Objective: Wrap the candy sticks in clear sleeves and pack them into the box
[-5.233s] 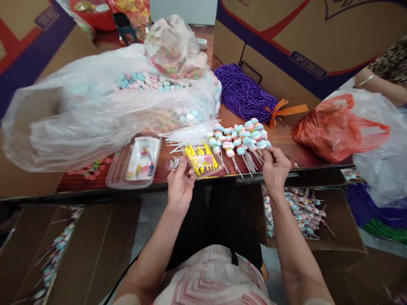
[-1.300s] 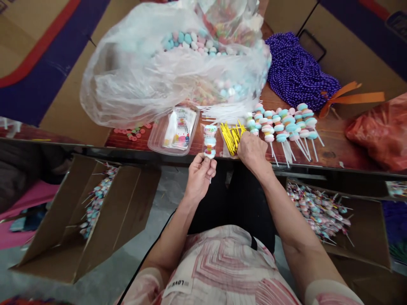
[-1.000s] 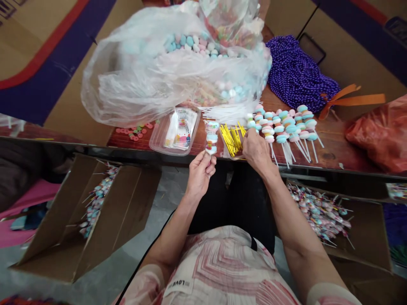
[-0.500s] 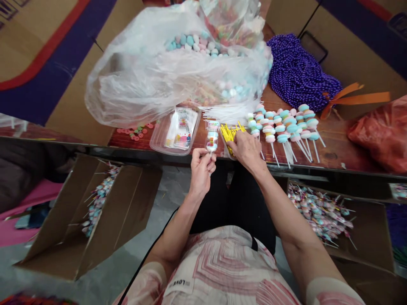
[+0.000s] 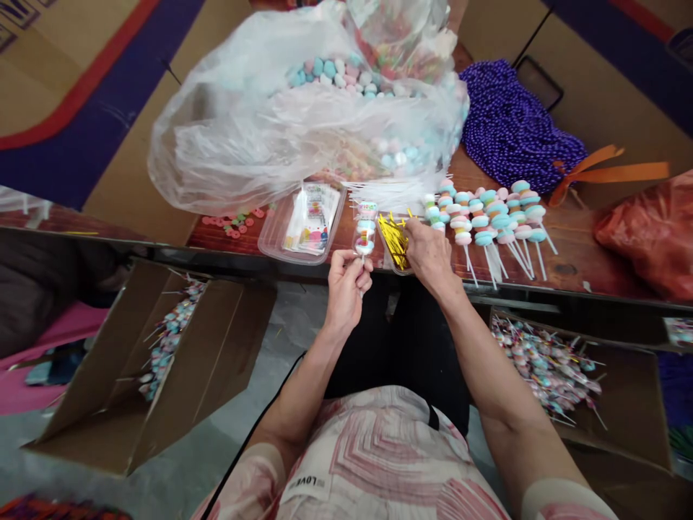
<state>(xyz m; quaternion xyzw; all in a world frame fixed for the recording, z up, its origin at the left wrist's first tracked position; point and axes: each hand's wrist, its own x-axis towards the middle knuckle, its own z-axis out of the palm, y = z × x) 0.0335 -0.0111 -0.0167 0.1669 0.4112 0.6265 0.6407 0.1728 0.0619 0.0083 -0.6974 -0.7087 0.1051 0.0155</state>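
Note:
My left hand (image 5: 347,285) is closed around the lower end of a bagged candy skewer (image 5: 364,237), which stands upright with its clear wrapper gathered at the stick. Pastel and coloured candies show through the wrapper. Just right of it, a small clear tray (image 5: 401,270) holds gold twist ties (image 5: 394,242). My right hand (image 5: 430,249) is at the tray's right rim, fingers pinched together; a gold twist tie (image 5: 410,214) sticks out at the fingertips. Unwrapped candy skewers (image 5: 497,213) lie in a pile to the right of this hand.
A clear container (image 5: 265,245) of printed bags stands left, beside loose red and green candy rings (image 5: 235,224). Behind are white sticks (image 5: 379,193) and a large plastic bag (image 5: 232,123) of candies. Purple cords (image 5: 514,123) lie back right. Cardboard boxes (image 5: 216,347) with finished skewers (image 5: 546,361) stand below the table.
My right hand has drawn slightly right and up from the middle of the twist ties to the tray's edge. My left hand keeps holding the bagged skewer; the view has shifted slightly.

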